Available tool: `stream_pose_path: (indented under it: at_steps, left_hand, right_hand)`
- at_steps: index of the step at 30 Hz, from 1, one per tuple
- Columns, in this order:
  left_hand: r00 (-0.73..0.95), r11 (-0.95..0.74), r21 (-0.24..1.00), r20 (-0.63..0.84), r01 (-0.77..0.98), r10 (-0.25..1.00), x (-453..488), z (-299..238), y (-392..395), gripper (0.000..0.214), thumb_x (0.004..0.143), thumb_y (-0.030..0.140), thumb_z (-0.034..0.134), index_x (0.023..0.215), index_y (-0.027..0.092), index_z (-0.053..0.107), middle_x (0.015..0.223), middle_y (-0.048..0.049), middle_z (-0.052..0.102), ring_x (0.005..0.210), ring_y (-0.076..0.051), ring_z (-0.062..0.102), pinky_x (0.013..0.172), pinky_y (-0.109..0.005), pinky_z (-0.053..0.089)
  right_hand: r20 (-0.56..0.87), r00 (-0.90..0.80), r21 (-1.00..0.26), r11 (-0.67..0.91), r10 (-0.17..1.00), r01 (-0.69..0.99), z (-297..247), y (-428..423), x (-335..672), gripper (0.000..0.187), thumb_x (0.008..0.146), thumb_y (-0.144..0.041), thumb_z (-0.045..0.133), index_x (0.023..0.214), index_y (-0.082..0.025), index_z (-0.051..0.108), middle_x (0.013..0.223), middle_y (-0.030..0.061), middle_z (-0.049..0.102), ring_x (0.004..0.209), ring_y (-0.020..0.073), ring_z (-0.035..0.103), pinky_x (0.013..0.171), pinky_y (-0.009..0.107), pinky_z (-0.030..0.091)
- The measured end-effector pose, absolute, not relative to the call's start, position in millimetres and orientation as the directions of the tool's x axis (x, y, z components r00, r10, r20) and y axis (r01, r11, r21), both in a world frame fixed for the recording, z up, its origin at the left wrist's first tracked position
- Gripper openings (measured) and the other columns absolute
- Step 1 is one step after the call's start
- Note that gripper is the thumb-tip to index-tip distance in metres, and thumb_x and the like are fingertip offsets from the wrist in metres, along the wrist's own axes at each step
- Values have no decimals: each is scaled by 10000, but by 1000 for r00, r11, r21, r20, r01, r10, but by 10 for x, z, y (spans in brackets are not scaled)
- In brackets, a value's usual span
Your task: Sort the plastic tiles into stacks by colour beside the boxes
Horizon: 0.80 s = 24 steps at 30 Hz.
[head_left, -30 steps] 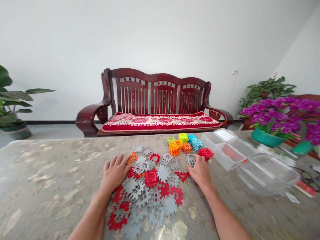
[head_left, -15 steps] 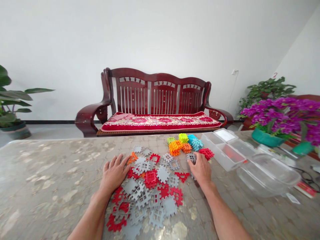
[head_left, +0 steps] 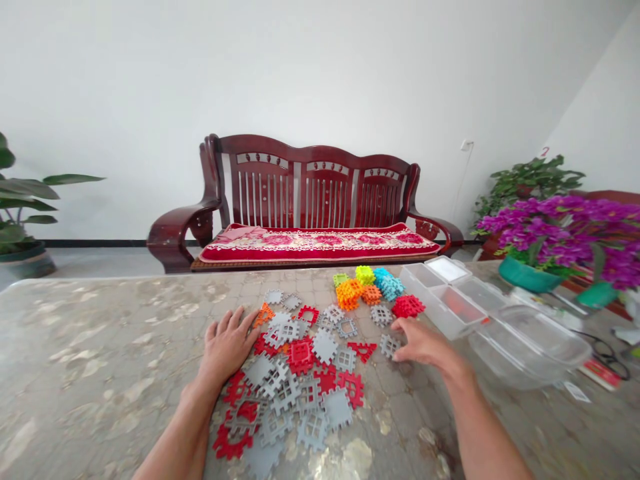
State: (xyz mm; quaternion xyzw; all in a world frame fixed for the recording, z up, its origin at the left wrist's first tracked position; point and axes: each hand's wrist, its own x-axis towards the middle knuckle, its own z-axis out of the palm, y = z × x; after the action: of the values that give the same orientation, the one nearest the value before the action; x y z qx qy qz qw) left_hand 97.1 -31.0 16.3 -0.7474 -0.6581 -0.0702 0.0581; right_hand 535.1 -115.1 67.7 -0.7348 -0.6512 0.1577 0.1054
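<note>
A spread of flat grey and red interlocking tiles (head_left: 300, 377) covers the table in front of me. My left hand (head_left: 227, 345) lies flat on the pile's left edge, fingers stretched out, beside an orange tile (head_left: 264, 315). My right hand (head_left: 420, 341) hovers at the pile's right side, fingers apart and holding nothing, its fingertips next to a small grey tile (head_left: 388, 345). Another grey tile (head_left: 381, 314) lies just beyond. Behind the pile stand built cubes: orange (head_left: 350, 293), green (head_left: 365, 274), blue (head_left: 389, 283) and red (head_left: 408, 306).
An open clear compartment box (head_left: 445, 300) and a clear bowl-like lid (head_left: 530, 343) sit right of the cubes. Purple flowers in a teal pot (head_left: 530, 273) and glasses (head_left: 607, 353) are at the far right. A wooden bench (head_left: 310, 207) stands behind the marble-patterned table (head_left: 100, 353).
My right hand has lifted off the tiles and moved right and toward me, uncovering two grey tiles. The left hand has stayed put.
</note>
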Motion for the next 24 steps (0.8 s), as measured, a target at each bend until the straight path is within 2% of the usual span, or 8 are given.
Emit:
stream_pose_path:
  at_steps: [4,8,12,15,19,24]
  left_hand:
    - [125,-129,10,180,992,976,959,142,-300,491,981,435,375,1448,340,494,1533,-72,465,1416,-306,384,1130,-518,294]
    - [128,-131,2,183,991,975,957,136,-301,491,981,431,376,1451,349,487,1533,-65,465,1416,-301,385,1126,-510,299]
    - [131,-134,6,189,991,973,963,149,-305,490,982,424,365,1448,345,493,1524,-72,476,1413,-299,389,1125,-512,293]
    - [125,-127,1,178,992,976,970,161,-309,494,983,421,362,1453,336,489,1528,-76,470,1421,-304,379,1129,-508,287]
    - [116,-118,3,165,993,979,978,168,-315,496,984,429,366,1459,342,478,1540,-65,458,1426,-306,375,1135,-514,281]
    - [106,-107,-2,158,994,982,982,175,-320,494,986,422,357,1457,341,481,1549,-62,447,1433,-295,369,1140,-506,280]
  right_hand:
    - [-171,83,-199,-117,982,973,661,-1175,5185,515,534,-171,750,1034,-213,634,1090,63,659,1015,244,608,806,295,429]
    - [-144,126,-119,-143,982,983,684,-1177,5064,411,571,-142,687,976,-194,637,1045,80,678,945,244,627,726,284,400]
    - [-93,152,-205,-168,984,964,762,-1176,5086,432,599,-174,654,1029,-216,645,1032,59,698,918,229,637,700,272,386]
    - [5,223,-258,-214,975,942,826,-1104,5086,449,659,-253,632,1105,-208,630,1073,71,692,939,229,638,723,282,400]
    - [113,329,-255,-293,937,922,840,-937,4972,453,736,-317,599,1170,-185,601,1144,114,663,1032,261,626,788,311,419]
    - [149,405,-203,-373,902,906,764,-821,4849,441,797,-330,591,1213,-186,579,1166,135,638,1093,279,603,809,327,431]
